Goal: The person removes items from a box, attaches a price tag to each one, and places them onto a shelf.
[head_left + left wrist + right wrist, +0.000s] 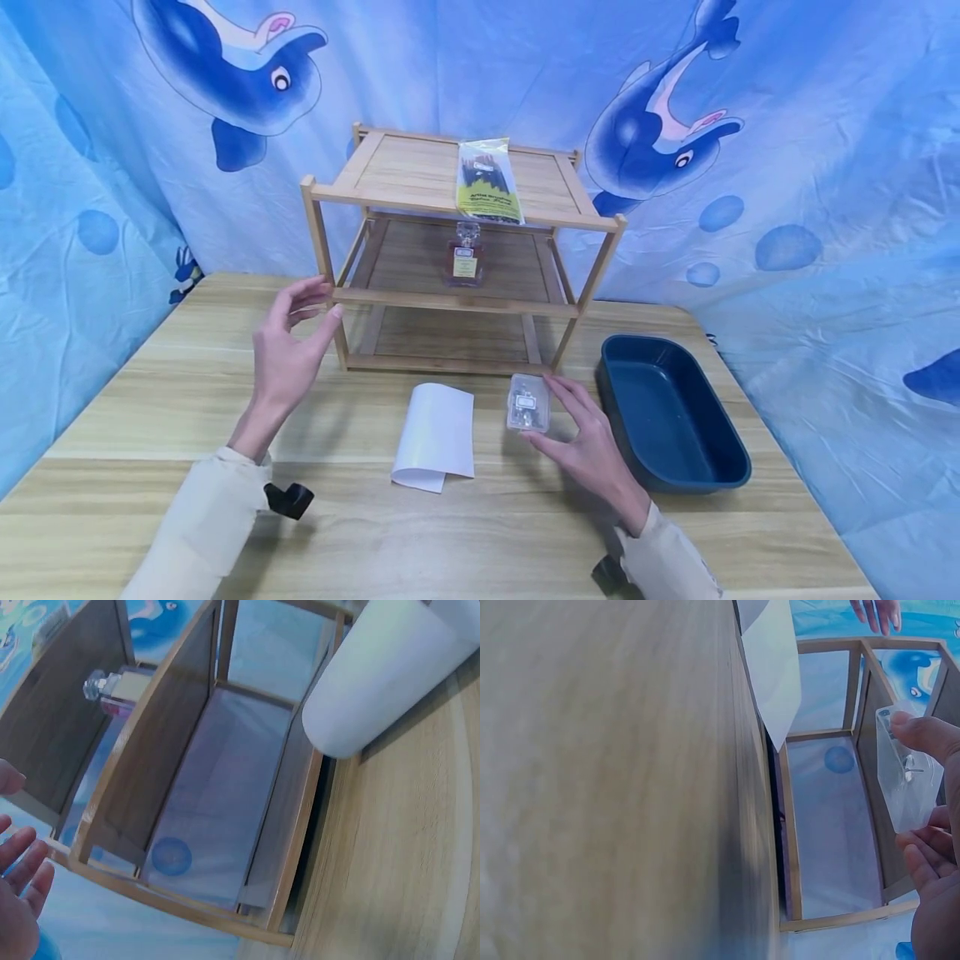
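A small clear plastic box [528,403] with a white label and small dark items inside is pinched between the thumb and fingers of my right hand [588,442]. In the right wrist view the thumb lies on one edge of the clear box [907,772], the fingertips at another. My left hand [288,354] is held beside the left front post of a wooden shelf rack [450,302], fingers loosely bent and holding nothing. Between the hands a curled white sheet [435,433] lies on the table.
A pack of artist brushes [489,183] lies on the rack's top tier. On the middle tier stands a glass perfume bottle [465,258] with reddish liquid. A dark blue basin [671,417] sits right of my right hand. A dolphin-printed curtain [480,75] hangs behind the table.
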Available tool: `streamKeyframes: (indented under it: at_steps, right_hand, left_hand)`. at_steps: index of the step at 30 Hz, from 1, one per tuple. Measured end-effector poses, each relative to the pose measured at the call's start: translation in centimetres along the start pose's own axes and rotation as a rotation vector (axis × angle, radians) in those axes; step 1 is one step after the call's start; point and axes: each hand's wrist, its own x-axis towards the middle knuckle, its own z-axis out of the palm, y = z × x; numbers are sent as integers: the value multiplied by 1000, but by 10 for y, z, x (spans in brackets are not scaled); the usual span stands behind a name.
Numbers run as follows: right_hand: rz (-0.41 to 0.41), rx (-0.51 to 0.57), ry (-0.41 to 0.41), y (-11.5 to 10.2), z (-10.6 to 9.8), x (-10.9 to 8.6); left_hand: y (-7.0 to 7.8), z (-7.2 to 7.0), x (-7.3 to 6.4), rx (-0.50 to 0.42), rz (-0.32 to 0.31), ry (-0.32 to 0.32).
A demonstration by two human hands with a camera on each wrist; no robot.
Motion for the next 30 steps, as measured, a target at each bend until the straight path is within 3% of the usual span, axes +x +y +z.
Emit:
streamKeyframes:
  at_steps: [10,21,30]
  right_hand:
    - [-1,11,-19,0,1,0]
    - [-18,2,-3,2,3,0]
    - [-12,-12,2,1,4,0]
  left_hand:
    - [-13,-4,10,-12,-41,58]
    - [-28,-1,20,-35,-112,15]
    - [-32,-2,24,-50,-190,-31]
